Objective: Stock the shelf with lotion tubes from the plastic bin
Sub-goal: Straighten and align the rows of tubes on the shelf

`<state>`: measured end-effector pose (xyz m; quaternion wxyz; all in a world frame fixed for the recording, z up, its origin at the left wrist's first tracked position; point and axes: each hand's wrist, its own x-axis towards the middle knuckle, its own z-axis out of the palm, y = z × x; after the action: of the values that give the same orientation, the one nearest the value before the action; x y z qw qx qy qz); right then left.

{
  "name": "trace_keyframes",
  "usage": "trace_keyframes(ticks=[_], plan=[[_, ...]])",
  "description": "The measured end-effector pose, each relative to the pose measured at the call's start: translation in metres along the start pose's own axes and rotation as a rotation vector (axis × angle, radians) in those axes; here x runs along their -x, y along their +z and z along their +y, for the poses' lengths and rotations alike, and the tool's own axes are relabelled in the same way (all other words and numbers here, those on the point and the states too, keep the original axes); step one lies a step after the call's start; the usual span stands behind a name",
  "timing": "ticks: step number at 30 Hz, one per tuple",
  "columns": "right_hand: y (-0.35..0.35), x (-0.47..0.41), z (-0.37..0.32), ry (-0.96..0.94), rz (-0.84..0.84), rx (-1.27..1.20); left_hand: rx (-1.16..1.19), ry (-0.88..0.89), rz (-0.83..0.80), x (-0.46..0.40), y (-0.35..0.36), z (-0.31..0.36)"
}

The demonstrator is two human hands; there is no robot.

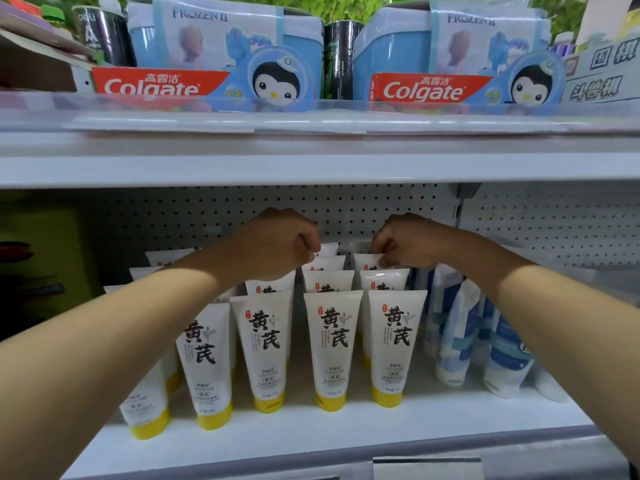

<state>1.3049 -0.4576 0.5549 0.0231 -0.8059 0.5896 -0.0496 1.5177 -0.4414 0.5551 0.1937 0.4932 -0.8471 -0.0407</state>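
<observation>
Lotion tubes [332, 344]: white, yellow caps down, standing in rows that run front to back on the lower shelf [346, 431]; the plastic bin is not in view.
Step in hand: by my reading, seating two tubes near the back of the rows.
Doing it well: lower each tube straight onto its cap, label forward, in line with the tube ahead, and let go only once it stands by itself; a tilted tube could tip its row.
Left hand [277, 244]: fingers curled, pinching the crimped top of a rear tube [323, 259] in a middle row.
Right hand [403, 242]: fingers curled, pinching the top of a rear tube [369, 260] in the right row.
Beside: blue-and-white pouches [478, 334] just right of the tubes.
Above: Colgate boxes [156, 85] on the upper shelf.
</observation>
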Motion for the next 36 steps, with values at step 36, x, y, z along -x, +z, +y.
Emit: trace_keyframes(ticks=[36], plan=[[-0.028,0.167,0.073,0.238,0.287,-0.040,0.011,0.044,-0.099,0.015,0.026,0.140]])
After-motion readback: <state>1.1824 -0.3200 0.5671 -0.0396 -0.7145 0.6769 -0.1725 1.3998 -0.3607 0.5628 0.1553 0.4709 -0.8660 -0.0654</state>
